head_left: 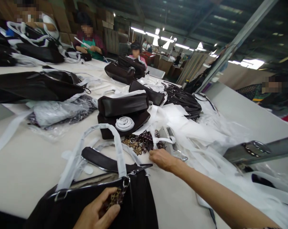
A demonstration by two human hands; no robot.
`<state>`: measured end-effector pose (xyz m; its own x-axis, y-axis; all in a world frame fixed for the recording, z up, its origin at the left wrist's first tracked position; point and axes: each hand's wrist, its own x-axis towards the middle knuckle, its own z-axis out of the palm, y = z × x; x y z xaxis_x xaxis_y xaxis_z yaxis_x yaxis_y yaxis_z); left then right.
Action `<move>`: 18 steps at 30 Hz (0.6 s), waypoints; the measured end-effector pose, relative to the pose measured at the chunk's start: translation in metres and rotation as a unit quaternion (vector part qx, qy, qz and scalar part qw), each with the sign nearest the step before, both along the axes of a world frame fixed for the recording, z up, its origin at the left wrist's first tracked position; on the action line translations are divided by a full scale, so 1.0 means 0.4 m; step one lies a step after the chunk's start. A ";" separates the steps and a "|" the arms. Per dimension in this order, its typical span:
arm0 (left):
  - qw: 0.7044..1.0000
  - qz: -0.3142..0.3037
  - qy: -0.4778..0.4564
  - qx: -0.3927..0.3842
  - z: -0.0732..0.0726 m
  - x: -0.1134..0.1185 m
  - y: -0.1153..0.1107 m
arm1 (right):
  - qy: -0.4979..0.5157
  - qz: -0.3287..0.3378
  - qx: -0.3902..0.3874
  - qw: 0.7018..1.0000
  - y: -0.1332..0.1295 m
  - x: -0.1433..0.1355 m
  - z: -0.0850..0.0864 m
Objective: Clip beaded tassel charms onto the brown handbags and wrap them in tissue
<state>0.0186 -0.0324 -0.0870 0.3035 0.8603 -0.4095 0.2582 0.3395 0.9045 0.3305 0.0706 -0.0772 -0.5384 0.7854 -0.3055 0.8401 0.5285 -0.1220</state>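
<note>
A black handbag (pixel 96 203) lies before me, its upright handle (pixel 115 136) wrapped in white material. My left hand (pixel 98 208) is closed on a leopard-print charm (pixel 115 196), which hangs by a metal clasp (pixel 126 182) at the bag's top edge. A black strap (pixel 98 159) with a zip edge rests across the opening. Beyond the bag, my right hand (pixel 164 159) has its fingers pinched together beside a pile of leopard-print charms (pixel 134 144). A white strip (pixel 154 140) comes down close to those fingertips; what they grip, if anything, is hidden.
Stacked black bags (pixel 123 105) stand behind the charms, a coiled white strap (pixel 125 123) on them. Black straps (pixel 182 98) and white sheets (pixel 177 117) cover the table's right side. Plastic wrapping (pixel 60 111) is at left. Co-workers (pixel 90 44) are across the table.
</note>
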 end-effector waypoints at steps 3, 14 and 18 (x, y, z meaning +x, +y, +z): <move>0.971 0.008 0.125 0.202 0.059 -0.021 0.032 | 0.033 -0.034 0.025 0.999 0.002 0.024 0.006; 0.818 -0.237 0.242 0.466 0.137 0.312 0.304 | 0.438 -0.361 -0.107 0.816 -0.024 0.044 0.005; 0.729 -0.322 0.297 0.526 0.086 0.384 0.340 | 0.482 -0.381 -0.127 0.779 -0.020 0.049 0.001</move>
